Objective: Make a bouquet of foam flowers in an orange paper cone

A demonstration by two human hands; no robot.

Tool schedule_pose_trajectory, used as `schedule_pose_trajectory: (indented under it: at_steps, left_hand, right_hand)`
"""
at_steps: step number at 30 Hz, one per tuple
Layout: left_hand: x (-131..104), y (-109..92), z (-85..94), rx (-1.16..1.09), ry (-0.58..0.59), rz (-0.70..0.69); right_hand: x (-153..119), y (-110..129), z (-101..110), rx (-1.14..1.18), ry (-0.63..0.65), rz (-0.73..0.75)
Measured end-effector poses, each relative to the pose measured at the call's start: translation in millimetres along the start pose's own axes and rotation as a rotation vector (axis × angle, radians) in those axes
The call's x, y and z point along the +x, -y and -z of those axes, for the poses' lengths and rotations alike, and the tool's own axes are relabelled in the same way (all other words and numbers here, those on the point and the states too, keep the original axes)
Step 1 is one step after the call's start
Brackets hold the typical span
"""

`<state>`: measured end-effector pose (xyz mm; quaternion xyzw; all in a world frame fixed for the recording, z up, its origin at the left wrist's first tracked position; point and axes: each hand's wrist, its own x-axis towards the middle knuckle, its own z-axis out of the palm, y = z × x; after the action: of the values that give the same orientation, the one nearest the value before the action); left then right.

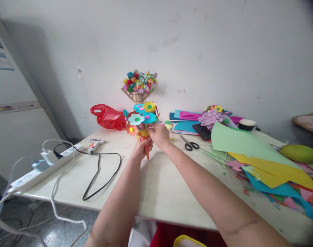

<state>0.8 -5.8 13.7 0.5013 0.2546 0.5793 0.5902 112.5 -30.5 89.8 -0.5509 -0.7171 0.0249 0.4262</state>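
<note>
L hand closed round orange cone — its tip pokes out below the fingers; paper flowers fan out just above that fist, over table; R hand at flowers' lower R edge, fingers bent — tips partly hidden, can't tell if gripping; scissors nearby, to R.

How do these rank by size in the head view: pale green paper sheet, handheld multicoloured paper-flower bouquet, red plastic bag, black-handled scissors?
Pale green sheet (largest)
Handheld bouquet
Red bag
Scissors (smallest)
</note>
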Motion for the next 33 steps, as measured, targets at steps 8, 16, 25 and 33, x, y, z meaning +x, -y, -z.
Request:
schedule_pose_trajectory:
  at_steps: [8,16,25,33]
  left_hand:
    - [-3,-2,-3.6,0.032,0.003,0.001]
    - [-2,-4,-2.9,0.053,0.009,0.011]
    - [-1,-4,-2.8,0.058,0.035,-0.009]
    - [-1,-4,-1.2,0.080,0.050,-0.023]
  right_hand:
    - [0,-2,0,-0.136,-0.008,0.026]
    - [3,-7,2,-0.141,-0.001,0.010]
    - [1,-6,10,-0.144,0.024,0.057]
    - [-3,-3,16,-0.212,0.077,0.099]
